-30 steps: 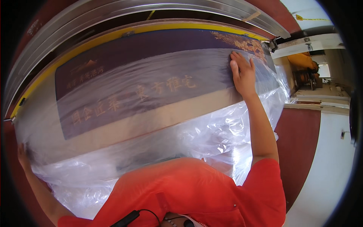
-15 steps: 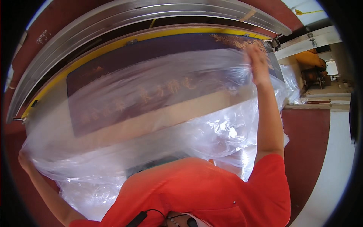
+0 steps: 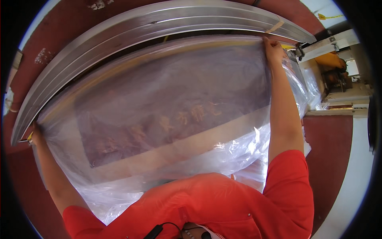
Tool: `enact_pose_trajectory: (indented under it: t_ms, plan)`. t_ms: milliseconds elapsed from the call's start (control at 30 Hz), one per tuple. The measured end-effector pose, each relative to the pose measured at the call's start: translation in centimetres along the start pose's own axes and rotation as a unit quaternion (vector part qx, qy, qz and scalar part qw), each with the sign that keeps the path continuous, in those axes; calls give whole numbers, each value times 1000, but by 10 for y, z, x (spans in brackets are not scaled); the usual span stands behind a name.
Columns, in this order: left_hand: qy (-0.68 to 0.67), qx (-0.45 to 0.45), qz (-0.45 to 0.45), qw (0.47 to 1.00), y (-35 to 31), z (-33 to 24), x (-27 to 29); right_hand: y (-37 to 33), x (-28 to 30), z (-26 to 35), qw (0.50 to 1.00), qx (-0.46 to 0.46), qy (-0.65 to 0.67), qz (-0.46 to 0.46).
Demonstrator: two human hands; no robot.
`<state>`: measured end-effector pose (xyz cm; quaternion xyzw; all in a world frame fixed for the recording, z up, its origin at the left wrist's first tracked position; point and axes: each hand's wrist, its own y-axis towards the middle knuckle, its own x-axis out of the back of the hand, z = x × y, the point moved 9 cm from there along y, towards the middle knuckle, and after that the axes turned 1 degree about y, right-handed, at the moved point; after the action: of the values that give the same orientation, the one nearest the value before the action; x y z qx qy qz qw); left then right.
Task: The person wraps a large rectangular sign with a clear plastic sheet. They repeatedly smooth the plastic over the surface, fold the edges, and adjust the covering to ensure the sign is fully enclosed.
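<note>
A clear plastic film [image 3: 119, 175] is drawn over a dark purple printed panel [image 3: 159, 91] with gold lettering, which lies on a beige surface. At the far left corner, my left hand [image 3: 37, 135] is closed on the film's edge, beside the metal beam. My right hand [image 3: 273, 49] pinches the film at the far right, close to the back edge of the panel. Between both hands the film stretches fairly taut, its far edge along the yellow strip [image 3: 285, 46]. Nearer my body, the film is loose and crinkled.
A long silver metal beam [image 3: 179, 18] curves across the back, with a piece of tan tape [image 3: 275, 27] on it. Reddish-brown floor [image 3: 328, 147] shows at both sides. A pale frame [image 3: 330, 46] and machinery [image 3: 334, 77] stand at the right.
Both hands have moved away from my body, the left one up the left side and the right one to the back edge. The film now covers the whole panel and most of the yellow strip.
</note>
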<state>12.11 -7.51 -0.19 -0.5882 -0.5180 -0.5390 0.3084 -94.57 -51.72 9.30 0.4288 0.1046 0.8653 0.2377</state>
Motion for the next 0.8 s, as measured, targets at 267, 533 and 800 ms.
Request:
enact_pose_trajectory:
  t_ms: [267, 533, 800]
  plan:
    - [-157, -186, 6, 970, 64, 25, -27, -4, 3, -26, 998, -27, 37, -41]
    - [-445, 29, 160, 881, 12, 8, -49, 4, -11, -27, 994, -39, 99, 40]
    - [-452, 64, 209, 865, -3, 3, 28, -56, 2, 67, 949, -20, 127, 289]
